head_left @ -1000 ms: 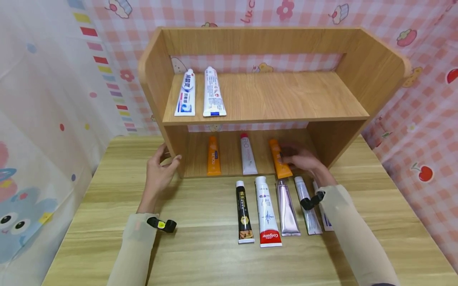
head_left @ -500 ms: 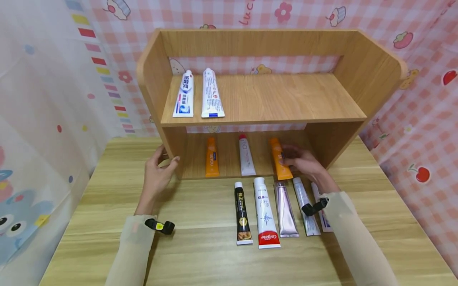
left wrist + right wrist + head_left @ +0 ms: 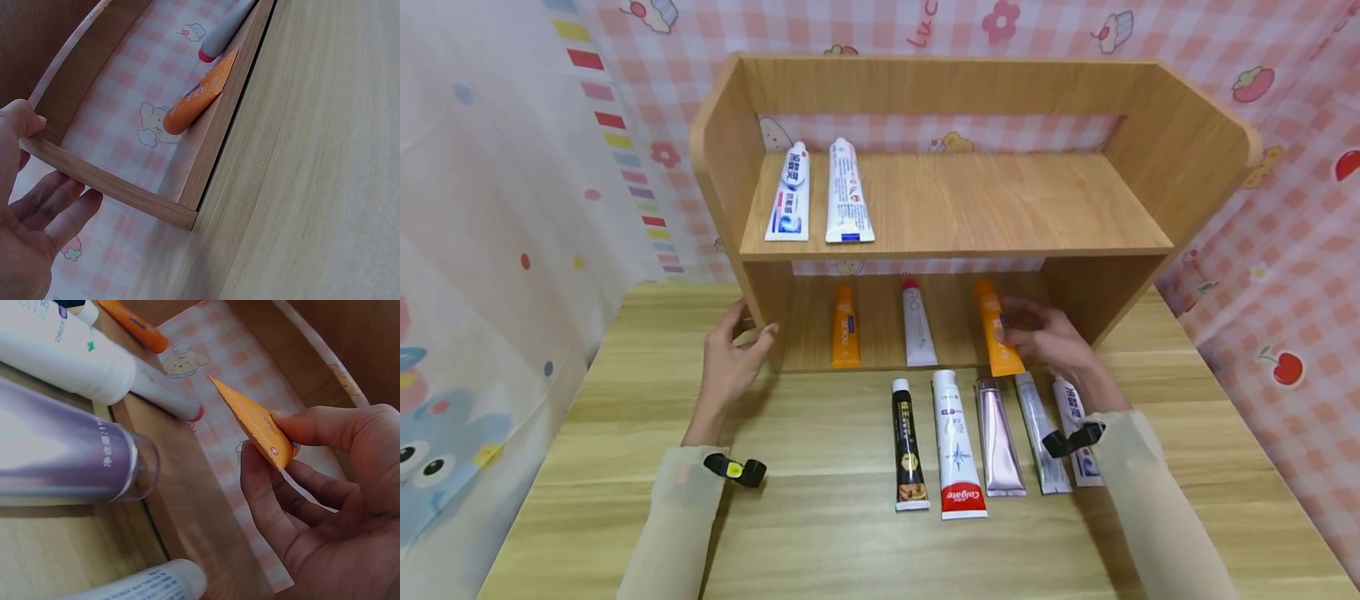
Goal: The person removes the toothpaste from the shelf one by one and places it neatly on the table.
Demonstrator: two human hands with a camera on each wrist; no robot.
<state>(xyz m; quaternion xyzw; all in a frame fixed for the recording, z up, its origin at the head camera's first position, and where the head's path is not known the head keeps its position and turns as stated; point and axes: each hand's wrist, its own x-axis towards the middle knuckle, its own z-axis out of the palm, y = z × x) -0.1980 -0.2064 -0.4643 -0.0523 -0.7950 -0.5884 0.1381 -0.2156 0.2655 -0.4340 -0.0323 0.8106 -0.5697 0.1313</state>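
Note:
My right hand [image 3: 1048, 337] pinches an orange tube [image 3: 997, 329] between thumb and fingers at the right part of the lower shelf; the right wrist view shows the tube [image 3: 253, 422] tilted, its flat end toward the camera. My left hand [image 3: 735, 354] grips the left side panel [image 3: 106, 178] of the wooden shelf unit [image 3: 955, 87], thumb on the inner side and fingers outside. Another orange tube [image 3: 846, 329] and a pale tube with a red cap [image 3: 919, 325] lie apart on the lower board. Two white toothpaste tubes, one [image 3: 789, 196] left of the other [image 3: 847, 196], lie on the upper shelf.
In front of the unit, several tubes lie in a row on the wooden table [image 3: 820, 533]: a black one [image 3: 909, 450], a Colgate tube [image 3: 957, 450], a metallic pink one [image 3: 999, 442], a silvery one [image 3: 1042, 437] and a white one [image 3: 1078, 433] partly beneath the right wrist.
My right hand has shifted the held orange tube a little to the right, away from the red-capped tube. The left hand keeps its grip on the side panel.

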